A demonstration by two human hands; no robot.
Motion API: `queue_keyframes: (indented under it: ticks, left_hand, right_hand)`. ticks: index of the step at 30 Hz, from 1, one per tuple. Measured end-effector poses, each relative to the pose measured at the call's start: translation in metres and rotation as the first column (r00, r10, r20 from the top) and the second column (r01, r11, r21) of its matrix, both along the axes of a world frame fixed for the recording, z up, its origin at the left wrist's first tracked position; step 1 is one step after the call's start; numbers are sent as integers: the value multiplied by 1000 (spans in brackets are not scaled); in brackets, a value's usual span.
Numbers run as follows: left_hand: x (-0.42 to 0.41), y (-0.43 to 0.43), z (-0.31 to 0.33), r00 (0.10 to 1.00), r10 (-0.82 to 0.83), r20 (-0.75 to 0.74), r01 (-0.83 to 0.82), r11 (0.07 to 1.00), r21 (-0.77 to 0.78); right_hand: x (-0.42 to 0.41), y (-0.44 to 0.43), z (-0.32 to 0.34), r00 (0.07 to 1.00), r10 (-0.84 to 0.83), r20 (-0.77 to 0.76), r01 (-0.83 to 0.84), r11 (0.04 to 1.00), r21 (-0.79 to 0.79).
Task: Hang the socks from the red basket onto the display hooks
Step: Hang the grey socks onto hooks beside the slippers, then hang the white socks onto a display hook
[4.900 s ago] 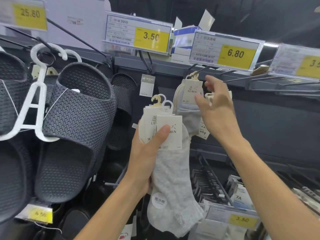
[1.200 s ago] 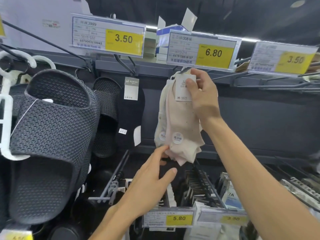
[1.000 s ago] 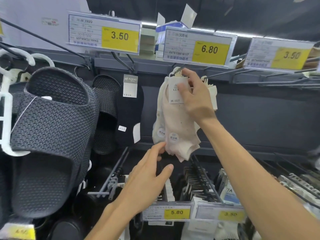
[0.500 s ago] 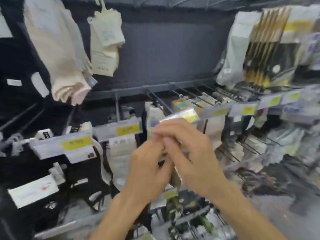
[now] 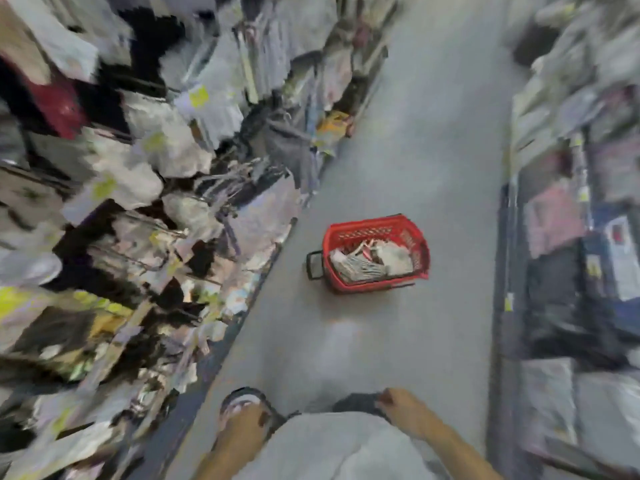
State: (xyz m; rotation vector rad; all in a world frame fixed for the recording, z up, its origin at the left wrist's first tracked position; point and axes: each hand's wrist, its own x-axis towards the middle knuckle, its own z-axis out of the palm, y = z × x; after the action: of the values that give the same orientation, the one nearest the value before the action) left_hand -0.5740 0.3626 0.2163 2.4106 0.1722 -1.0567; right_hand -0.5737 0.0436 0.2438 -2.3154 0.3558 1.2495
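Observation:
The view is blurred and looks down along a shop aisle. The red basket (image 5: 366, 229) stands on the grey floor a few steps ahead, with a black handle on its left side. Several packaged socks (image 5: 360, 269), pale and striped, lie inside it. My right hand (image 5: 397, 407) hangs low at the bottom of the view beside my grey shorts, fingers loosely curled and holding nothing. It is far from the basket. My left hand is out of sight. The display hooks (image 5: 228, 178) with hanging goods fill the left side.
Packed racks of hanging goods (image 5: 138, 209) line the left of the aisle and shelves (image 5: 571, 244) line the right. Bare grey floor (image 5: 422, 150) runs between them. My sandalled foot (image 5: 242, 415) shows at the bottom.
My head has turned from the sock hooks down to the aisle floor and the basket. Both hands have left the shelf front; the right one has dropped to my side.

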Motion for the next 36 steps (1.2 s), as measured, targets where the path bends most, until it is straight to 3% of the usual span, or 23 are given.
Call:
queue_keyframes:
  ticks: [3,13,17,20,24,27,30,33,36]
  left_hand:
    - [45,-37,-1,988,-153,-26,152,988,-24]
    - [228,-121,-45,962,-263,-71,257,963,-85]
    - [314,-150,-60,918,-370,-141,361,929,-84]
    - [383,-175,-77,885,-413,-217,408,910,-69]
    - [451,-217,-108,906,-353,-233,350,935,-55]
    - [479,-254,-149,943,-232,-240,216,972,-91]
    - [487,-290,-203,947,-26,-321,-16,991,-130]
    - [480,-322,-271,893,192,-407,-247,965,-85]
    - [471,-348,-336,812,369,-453,-420,908,-12]
  right_hand:
    - [-8,-33,-22,986,-162,-44,160,986,-47]
    - [101,-81,-61,901,-404,-156,398,915,-70]
    - [183,-103,-57,803,-579,-139,565,815,-127]
    - [261,-121,-60,752,-648,-119,654,757,5]
    - [345,-139,-77,581,-807,-109,811,563,157]
    - [394,-150,-118,648,-753,-110,758,625,190]
    - [429,-160,-184,805,-582,-111,593,792,144]
    - [454,-172,-260,932,-339,-128,352,931,100]
    - [469,-180,-335,989,-122,-85,126,991,41]
